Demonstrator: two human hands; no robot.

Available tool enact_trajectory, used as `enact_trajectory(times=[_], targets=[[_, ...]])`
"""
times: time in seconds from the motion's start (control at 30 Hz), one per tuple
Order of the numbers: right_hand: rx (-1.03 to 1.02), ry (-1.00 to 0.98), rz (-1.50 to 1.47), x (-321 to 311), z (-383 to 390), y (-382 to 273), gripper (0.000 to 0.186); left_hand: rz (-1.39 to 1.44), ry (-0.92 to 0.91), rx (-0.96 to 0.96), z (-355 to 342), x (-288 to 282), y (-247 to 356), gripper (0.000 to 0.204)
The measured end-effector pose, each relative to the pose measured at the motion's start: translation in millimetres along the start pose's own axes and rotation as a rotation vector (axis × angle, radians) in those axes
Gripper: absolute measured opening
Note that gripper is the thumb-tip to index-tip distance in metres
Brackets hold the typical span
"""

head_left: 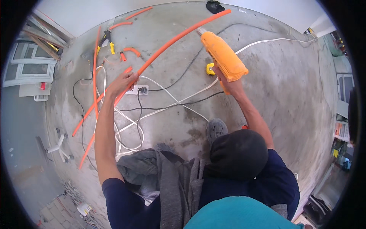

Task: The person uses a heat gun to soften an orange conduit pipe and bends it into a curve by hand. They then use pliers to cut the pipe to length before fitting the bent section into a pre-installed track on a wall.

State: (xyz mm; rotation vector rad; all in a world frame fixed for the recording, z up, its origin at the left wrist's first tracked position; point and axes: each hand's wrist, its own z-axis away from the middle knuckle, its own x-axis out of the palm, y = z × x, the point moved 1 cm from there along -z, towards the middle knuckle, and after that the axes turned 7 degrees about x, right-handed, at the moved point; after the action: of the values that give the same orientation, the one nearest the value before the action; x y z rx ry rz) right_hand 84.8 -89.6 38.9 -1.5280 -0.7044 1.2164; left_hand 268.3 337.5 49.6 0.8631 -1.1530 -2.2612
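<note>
The person's left hand (127,81) is closed around a long, bendy orange pipe (171,42), which slants from the hand up to the right, its far end raised toward the top of the view. The right hand (232,86) grips the handle of an orange heat gun (225,53), its metal nozzle pointing up and left, just beside the underside of the pipe; whether the two touch, I cannot tell. Next to the left hand, on the stained concrete floor (175,131), lies a white power strip (137,90) with a black plug in it. A yellow tape measure (210,69) sits just left of the right hand. White cable (166,108) loops loosely across the floor, crossed by black cords (187,103). Left of the left hand lies a straight orange length (95,65), close to a black-and-yellow hand tool (106,40) and short orange offcuts (132,50). Nearer the person is a grey shoe (216,129). Farther out, white-framed panels (34,70) lean at the left edge, above a white star-shaped base (60,148).
</note>
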Motion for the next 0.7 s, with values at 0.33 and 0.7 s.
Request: enact_trajectory(times=[0.33, 0.7], targets=[[-0.223, 0.025, 0.044, 17.2, 4.0, -5.9, 0.02, 0.027, -0.029, 0.012, 0.6, -4.9, -5.2, 0.05], [-0.014, 0.029, 0.058, 0.8, -7.1, 0.7, 0.03, -0.02, -0.031, 0.036, -0.4, -6.4, -5.4, 0.055]])
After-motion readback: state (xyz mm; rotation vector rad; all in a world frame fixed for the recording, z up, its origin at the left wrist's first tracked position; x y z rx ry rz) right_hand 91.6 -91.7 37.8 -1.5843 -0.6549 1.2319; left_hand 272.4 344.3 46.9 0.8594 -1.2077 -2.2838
